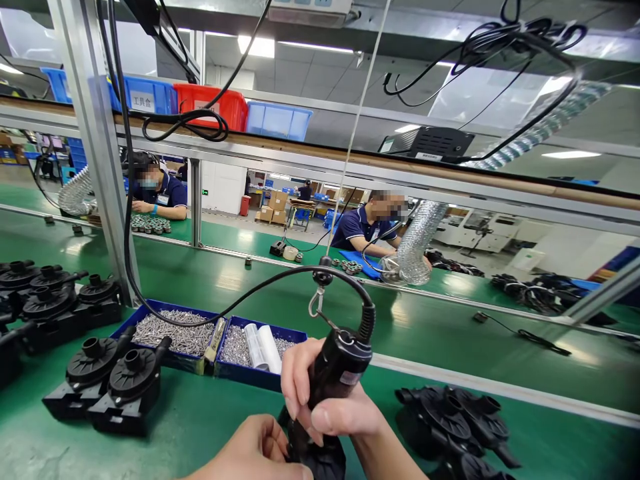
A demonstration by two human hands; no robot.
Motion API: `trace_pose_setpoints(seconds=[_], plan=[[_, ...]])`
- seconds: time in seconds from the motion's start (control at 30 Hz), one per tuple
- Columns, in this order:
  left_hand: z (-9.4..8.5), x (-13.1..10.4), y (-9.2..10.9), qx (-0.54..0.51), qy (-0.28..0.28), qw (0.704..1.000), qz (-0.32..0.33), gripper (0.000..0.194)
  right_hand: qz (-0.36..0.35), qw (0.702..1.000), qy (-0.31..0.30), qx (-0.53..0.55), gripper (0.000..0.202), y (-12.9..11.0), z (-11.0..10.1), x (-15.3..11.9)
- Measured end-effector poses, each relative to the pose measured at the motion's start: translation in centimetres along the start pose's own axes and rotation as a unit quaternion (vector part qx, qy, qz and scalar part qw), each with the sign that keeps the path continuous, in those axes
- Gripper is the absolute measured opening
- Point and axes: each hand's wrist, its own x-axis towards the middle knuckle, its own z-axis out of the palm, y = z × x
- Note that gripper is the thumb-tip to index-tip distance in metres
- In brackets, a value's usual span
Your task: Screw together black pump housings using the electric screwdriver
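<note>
My right hand (340,407) is wrapped round a black electric screwdriver (345,360), which hangs from a cord and hook and points down. Beneath it is a black plastic part (320,460), mostly covered by my hands. My left hand (260,450) has its fingers curled against the left side of that part, at the bottom edge of the view. Just behind the screwdriver sit a blue tray of long screws (170,367) and a blue tray of small metal pieces (245,376) with two white tubes (270,350) in it.
Black round housings (133,373) stand on the green table at the left, and more housings (450,420) lie at the right. An upright metal post (95,153) rises at the left. Two people (357,230) work across the table. Coloured bins (210,103) line the shelf above.
</note>
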Motion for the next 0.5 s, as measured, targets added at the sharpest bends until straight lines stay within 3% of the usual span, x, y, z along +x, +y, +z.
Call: trace_pose_setpoints(seconds=[0.17,0.33,0.5], plan=[[0.2,-0.4,0.5,0.011,0.005,1.000,0.009,0.052,0.031,0.994,-0.031,0.100,0.044,1.0,0.2,-0.3],[0.2,-0.7,1.4,0.013,-0.020,1.000,0.008,0.045,-0.011,0.992,-0.038,0.118,0.044,2.0,0.4,-0.2],[-0.2,-0.1,0.6,0.003,-0.017,1.000,0.011,0.060,-0.024,0.990,-0.061,0.126,0.042,2.1,0.3,-0.1]])
